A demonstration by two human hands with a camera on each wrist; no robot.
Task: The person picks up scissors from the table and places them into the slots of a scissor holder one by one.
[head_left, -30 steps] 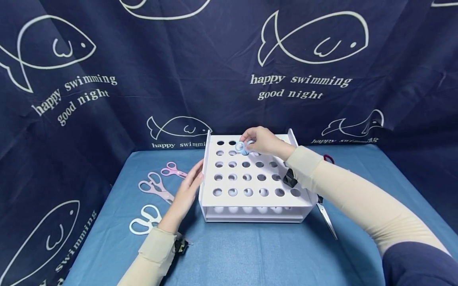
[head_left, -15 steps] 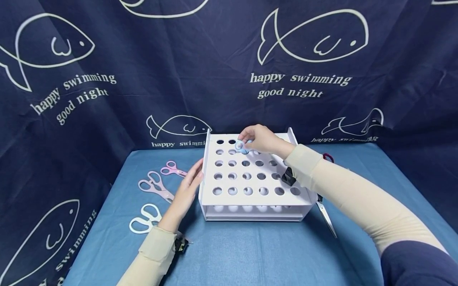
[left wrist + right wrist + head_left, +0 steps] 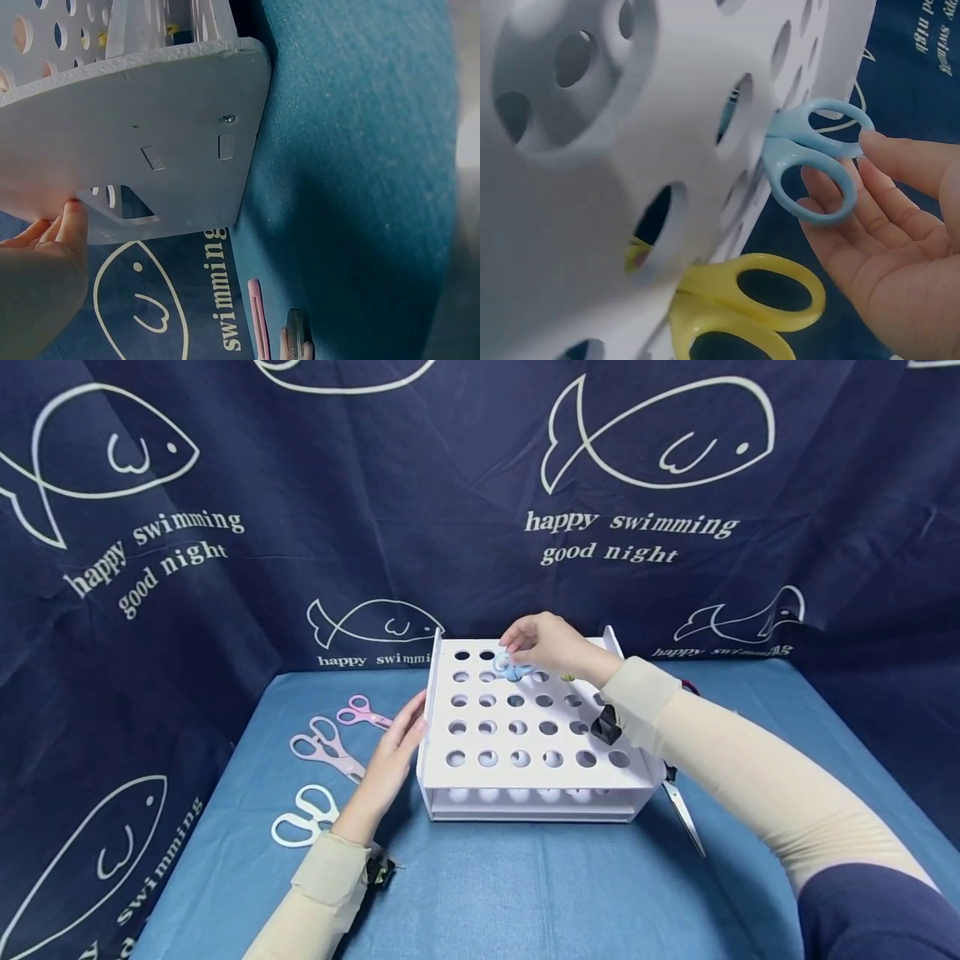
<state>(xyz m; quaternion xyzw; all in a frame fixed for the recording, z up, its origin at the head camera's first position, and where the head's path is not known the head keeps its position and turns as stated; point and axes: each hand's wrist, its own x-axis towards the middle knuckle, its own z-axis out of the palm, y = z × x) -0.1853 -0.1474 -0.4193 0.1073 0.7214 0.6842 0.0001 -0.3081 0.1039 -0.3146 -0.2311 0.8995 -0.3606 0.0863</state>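
Light-blue scissors [image 3: 810,161] stand blades-down in a hole of the white holed rack [image 3: 498,777], handle loops above the board. My right hand [image 3: 551,643] is at these loops. In the right wrist view the thumb is at the edge of one loop and the loosely bent fingers lie behind, without a clear grip. Yellow scissors [image 3: 750,292] sit in another hole nearby; in the head view my right hand and wrist hide most of them. My left hand [image 3: 393,752] rests with extended fingers against the rack's left side panel [image 3: 180,142], near its cutout.
Left of the rack on the blue cloth lie pink scissors [image 3: 362,712], pale mauve scissors [image 3: 330,750] and white-handled scissors [image 3: 305,817]. To the right, a scissor blade [image 3: 685,818] shows near the rack, and a dark red handle [image 3: 690,687] is partly hidden by my arm.
My right hand has risen slightly and its pinch on the blue scissors has loosened, baring more of the loops. A bit of yellow now shows beneath the hand. The left hand stays put.
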